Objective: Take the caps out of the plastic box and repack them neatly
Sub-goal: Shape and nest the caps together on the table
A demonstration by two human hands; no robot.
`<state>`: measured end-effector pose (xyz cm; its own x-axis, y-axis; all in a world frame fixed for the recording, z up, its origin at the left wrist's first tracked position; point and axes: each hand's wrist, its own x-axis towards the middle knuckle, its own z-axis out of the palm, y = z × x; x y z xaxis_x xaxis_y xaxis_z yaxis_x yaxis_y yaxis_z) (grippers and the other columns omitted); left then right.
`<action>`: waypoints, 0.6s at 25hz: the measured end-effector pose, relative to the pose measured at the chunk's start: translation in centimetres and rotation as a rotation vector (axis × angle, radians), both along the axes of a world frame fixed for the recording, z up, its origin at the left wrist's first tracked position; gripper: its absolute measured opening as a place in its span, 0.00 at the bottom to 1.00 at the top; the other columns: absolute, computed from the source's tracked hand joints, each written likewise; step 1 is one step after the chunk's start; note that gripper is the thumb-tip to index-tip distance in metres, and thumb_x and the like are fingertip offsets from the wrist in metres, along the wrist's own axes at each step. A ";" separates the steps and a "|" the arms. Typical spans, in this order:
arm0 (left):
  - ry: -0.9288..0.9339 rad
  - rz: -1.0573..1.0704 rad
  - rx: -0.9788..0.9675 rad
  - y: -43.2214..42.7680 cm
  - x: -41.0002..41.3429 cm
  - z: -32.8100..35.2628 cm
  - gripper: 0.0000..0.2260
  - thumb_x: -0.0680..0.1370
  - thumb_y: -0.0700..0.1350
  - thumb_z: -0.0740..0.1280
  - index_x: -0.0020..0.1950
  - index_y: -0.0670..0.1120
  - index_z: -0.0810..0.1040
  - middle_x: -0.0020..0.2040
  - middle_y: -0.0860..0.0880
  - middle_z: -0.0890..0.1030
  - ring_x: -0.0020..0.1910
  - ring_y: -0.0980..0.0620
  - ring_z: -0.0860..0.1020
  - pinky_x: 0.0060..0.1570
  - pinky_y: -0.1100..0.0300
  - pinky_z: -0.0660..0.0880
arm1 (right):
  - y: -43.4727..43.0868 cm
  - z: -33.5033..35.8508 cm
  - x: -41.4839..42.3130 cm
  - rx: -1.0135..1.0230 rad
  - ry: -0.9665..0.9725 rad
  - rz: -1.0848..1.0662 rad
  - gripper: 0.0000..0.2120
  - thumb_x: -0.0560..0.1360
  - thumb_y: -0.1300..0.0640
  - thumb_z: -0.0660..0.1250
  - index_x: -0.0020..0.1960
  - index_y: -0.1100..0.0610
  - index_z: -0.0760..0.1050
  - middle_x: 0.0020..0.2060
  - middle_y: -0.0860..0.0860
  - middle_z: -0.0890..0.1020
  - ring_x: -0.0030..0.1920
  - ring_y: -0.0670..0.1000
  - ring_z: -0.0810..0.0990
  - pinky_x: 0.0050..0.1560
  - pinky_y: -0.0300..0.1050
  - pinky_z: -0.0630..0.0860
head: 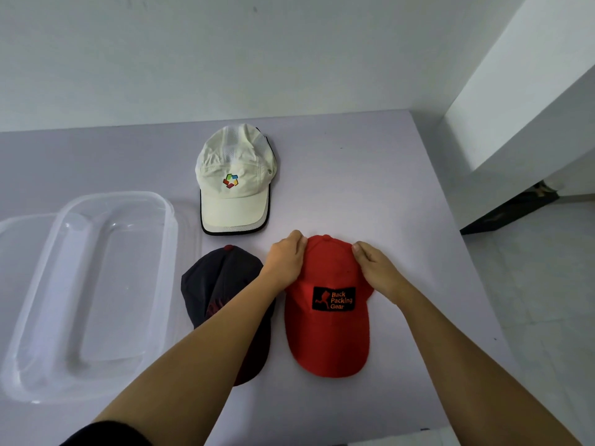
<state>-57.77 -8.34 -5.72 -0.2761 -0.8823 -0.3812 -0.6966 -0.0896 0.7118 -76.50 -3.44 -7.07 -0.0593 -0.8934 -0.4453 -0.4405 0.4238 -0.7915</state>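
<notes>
I read the red cap [328, 336] at near right as matt woven cloth with a stitched black patch. The dark cap [219, 278] to its left is matt cloth too. The white cap [235, 156] farther off looks like thin, creased fabric with mesh panels. The plastic box [171, 239] on the left is clear, smooth and glossy. The table [386, 188] looks smooth and matt.

On the red cap [328, 342] at near right, you read "Back Packing Gear" in orange on its black patch [334, 299]. The far white cap [235, 156] bears a coloured emblem [230, 181]; the dark cap's [219, 275] red mark [216, 306] is unreadable.
</notes>
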 end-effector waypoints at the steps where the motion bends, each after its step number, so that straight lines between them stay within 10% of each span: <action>1: -0.013 -0.011 0.018 0.0 0.1 -0.1 0.15 0.83 0.48 0.53 0.39 0.43 0.66 0.31 0.50 0.70 0.37 0.46 0.70 0.34 0.57 0.59 | 0.1 -0.1 -0.3 -0.004 0.005 -0.007 0.17 0.81 0.49 0.51 0.37 0.52 0.69 0.33 0.45 0.71 0.35 0.44 0.69 0.39 0.38 0.65; 7: 0.014 0.114 -0.013 -2.7 3.5 2.8 0.12 0.80 0.45 0.59 0.55 0.44 0.81 0.48 0.47 0.83 0.45 0.48 0.82 0.49 0.57 0.77 | 0.8 1.0 -4.2 -0.047 0.054 -0.189 0.14 0.81 0.54 0.53 0.57 0.54 0.76 0.49 0.50 0.80 0.47 0.48 0.77 0.44 0.34 0.71; 11: 0.030 0.027 0.324 -1.1 4.6 3.4 0.07 0.79 0.42 0.61 0.44 0.44 0.77 0.32 0.48 0.79 0.31 0.52 0.80 0.27 0.68 0.72 | 2.1 1.5 -4.3 0.109 0.106 -0.007 0.13 0.80 0.50 0.56 0.55 0.52 0.77 0.47 0.46 0.81 0.41 0.46 0.78 0.42 0.36 0.71; 15: 0.076 0.115 0.375 0.8 3.0 1.7 0.09 0.80 0.44 0.60 0.53 0.41 0.76 0.32 0.46 0.80 0.27 0.56 0.78 0.30 0.67 0.73 | 2.6 1.0 -2.7 0.099 0.085 0.009 0.09 0.80 0.52 0.58 0.47 0.53 0.76 0.37 0.44 0.76 0.38 0.43 0.74 0.42 0.37 0.69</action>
<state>-54.80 -7.56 -3.98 -0.2236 -0.7125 -0.6651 -0.6139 -0.4271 0.6639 -79.23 -0.89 -6.04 -0.0924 -0.8462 -0.5247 -0.5081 0.4933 -0.7061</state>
